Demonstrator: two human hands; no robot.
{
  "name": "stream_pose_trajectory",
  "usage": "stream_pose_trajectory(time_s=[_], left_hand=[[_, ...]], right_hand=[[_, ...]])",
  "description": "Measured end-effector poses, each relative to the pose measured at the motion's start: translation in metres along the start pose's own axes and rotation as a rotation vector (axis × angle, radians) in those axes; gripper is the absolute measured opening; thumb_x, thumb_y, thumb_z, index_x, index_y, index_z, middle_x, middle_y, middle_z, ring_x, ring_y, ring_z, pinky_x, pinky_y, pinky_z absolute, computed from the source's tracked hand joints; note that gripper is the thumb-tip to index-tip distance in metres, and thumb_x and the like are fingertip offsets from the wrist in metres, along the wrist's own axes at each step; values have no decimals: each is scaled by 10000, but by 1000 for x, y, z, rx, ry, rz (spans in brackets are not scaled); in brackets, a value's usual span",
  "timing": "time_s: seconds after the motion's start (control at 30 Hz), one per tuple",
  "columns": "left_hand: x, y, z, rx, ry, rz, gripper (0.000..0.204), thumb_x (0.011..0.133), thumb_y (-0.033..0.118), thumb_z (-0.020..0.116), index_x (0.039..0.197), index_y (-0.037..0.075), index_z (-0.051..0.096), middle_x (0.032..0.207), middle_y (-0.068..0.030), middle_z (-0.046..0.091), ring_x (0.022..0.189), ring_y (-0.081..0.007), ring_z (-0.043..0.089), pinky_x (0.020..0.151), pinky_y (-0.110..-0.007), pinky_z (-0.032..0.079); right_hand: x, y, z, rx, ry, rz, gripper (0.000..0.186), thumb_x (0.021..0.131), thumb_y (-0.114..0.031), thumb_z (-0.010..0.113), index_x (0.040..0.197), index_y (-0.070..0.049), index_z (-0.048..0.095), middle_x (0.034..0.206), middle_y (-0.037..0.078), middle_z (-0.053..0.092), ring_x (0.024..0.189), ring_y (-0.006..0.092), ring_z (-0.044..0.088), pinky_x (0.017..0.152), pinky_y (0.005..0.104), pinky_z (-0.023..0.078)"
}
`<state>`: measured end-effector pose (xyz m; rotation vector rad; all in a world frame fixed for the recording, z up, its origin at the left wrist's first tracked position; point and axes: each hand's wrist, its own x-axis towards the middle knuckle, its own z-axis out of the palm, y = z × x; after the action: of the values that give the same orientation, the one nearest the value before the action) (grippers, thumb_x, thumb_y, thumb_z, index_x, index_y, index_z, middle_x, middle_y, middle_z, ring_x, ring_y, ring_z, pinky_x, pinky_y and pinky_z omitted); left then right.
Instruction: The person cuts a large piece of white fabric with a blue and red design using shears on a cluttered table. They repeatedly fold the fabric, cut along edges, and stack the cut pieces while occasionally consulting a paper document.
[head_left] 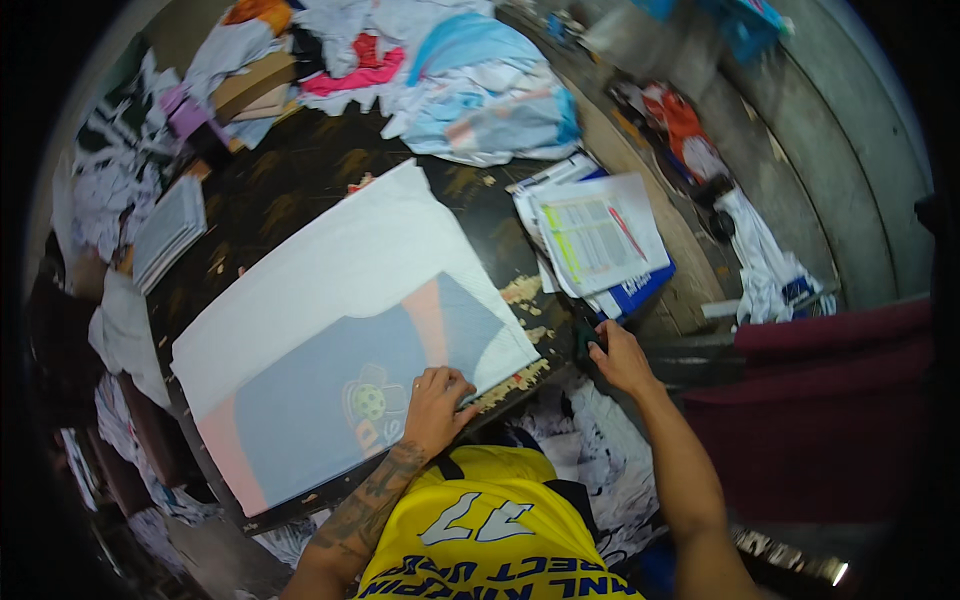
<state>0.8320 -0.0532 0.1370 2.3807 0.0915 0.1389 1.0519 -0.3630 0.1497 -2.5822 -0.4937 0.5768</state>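
A large white sheet (330,260) lies slantwise on the dark worn table. A grey-blue panel with orange side bands (300,390) shows faintly on it, with a round yellowish emblem (370,402) near its lower edge. My left hand (437,408) rests on the sheet's near edge, its fingers loosely spread and slightly bent. Off the table's right corner, my right hand (624,358) is closed around a small dark green and black object (588,341). Its kind is too dark to make out, and my fingers hide part of it.
Printed papers (590,235) with a red pen (627,232) lie on a blue packet at the right. Heaped white and light blue fabric (490,95) covers the table's far side. A paper stack (168,232) sits at the left. Maroon cloth (820,420) hangs at the right.
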Motion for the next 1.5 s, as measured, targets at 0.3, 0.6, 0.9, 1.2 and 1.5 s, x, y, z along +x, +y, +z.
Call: stream_pose_trajectory(time_s=[0.3, 0.6, 0.9, 1.2, 1.5], left_hand=[[32, 2, 32, 123, -50, 31, 153, 892, 149, 821, 970, 66, 718, 1033, -84, 631, 996, -316, 570, 898, -441, 418], [38, 11, 10, 172, -103, 105, 212, 881, 218, 835, 1042, 101, 763, 1112, -58, 657, 1108, -295, 564, 949, -468, 367], [44, -2, -6, 46, -179, 141, 222, 889, 168, 810, 1084, 76, 758, 1143, -81, 654, 1142, -306, 566, 998, -458, 383], [54, -20, 2, -112, -303, 150, 302, 886, 79, 788, 1171, 14, 712, 1261, -133, 655, 1256, -357, 586, 1084, -474, 444], [58, -26, -1, -157, -327, 126, 303, 882, 32, 745, 1183, 20, 706, 1280, -124, 649, 1272, -355, 578, 1103, -478, 426]], right_hand=[[-187, 42, -8, 559, -597, 253, 440, 803, -373, 986, 890, -71, 678, 733, -27, 603, 716, 91, 523, 663, 311, 459], [-114, -10, 66, 562, -495, -46, 518, 885, -398, 913, 1062, -30, 593, 869, 117, 611, 812, 248, 575, 803, 416, 493], [-118, -28, 74, 529, -549, 267, 551, 808, -455, 963, 905, -24, 635, 708, 42, 536, 726, 130, 506, 686, 359, 445], [-143, -62, 101, 512, -568, 538, 654, 739, -594, 963, 947, -7, 765, 803, 87, 688, 792, 196, 633, 758, 381, 511], [-133, -118, 110, 649, -382, 586, 700, 772, -618, 929, 1104, -21, 778, 996, 136, 791, 912, 235, 728, 849, 382, 564]])
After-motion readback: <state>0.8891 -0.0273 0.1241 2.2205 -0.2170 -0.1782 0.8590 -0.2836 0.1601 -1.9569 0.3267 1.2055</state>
